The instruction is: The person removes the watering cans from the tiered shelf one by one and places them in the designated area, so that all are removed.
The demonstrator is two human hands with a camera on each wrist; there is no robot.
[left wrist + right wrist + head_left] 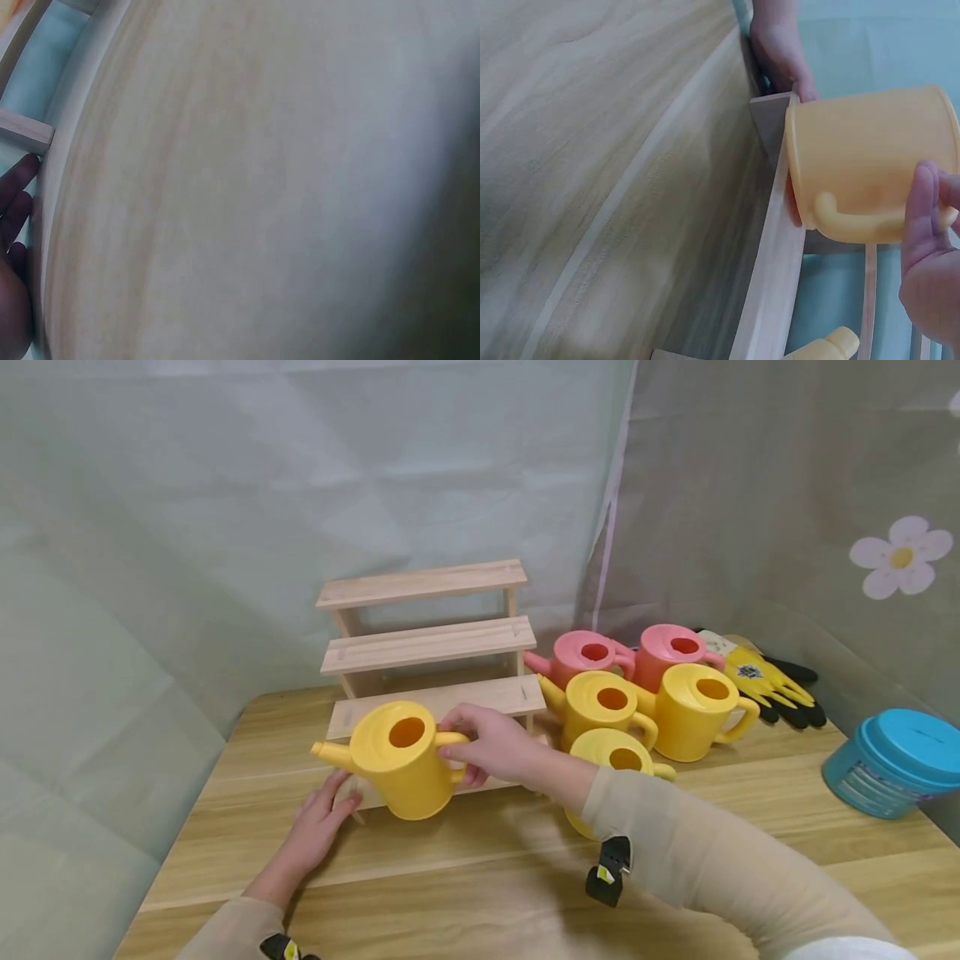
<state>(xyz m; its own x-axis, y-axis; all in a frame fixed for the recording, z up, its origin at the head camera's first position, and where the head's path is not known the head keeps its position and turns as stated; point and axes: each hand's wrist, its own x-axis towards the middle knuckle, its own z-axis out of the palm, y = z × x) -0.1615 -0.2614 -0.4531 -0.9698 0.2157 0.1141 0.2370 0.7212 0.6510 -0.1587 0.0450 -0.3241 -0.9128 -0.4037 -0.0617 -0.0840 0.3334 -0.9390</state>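
Observation:
A yellow watering can (pixel 408 760) is in my right hand (pixel 491 743), whose fingers and thumb grip its handle. Its spout points left, and its base is right at the front edge of the lowest step of a wooden tiered stand (pixel 431 652). In the right wrist view, the can (pixel 874 157) lies sideways across the picture beside the step board (pixel 769 255). My left hand (pixel 318 822) touches the left end of that lowest step. Its fingers (pixel 16 184) reach along the wood in the left wrist view, loosely extended.
Right of the stand, several more watering cans cluster: pink ones (pixel 585 656) behind, yellow ones (pixel 690 714) in front. Yellow-and-black gloves (pixel 757 677) lie behind them. A blue lidded tub (pixel 896 764) stands at the table's right. Grey cloth hangs behind the wooden table (pixel 450 893).

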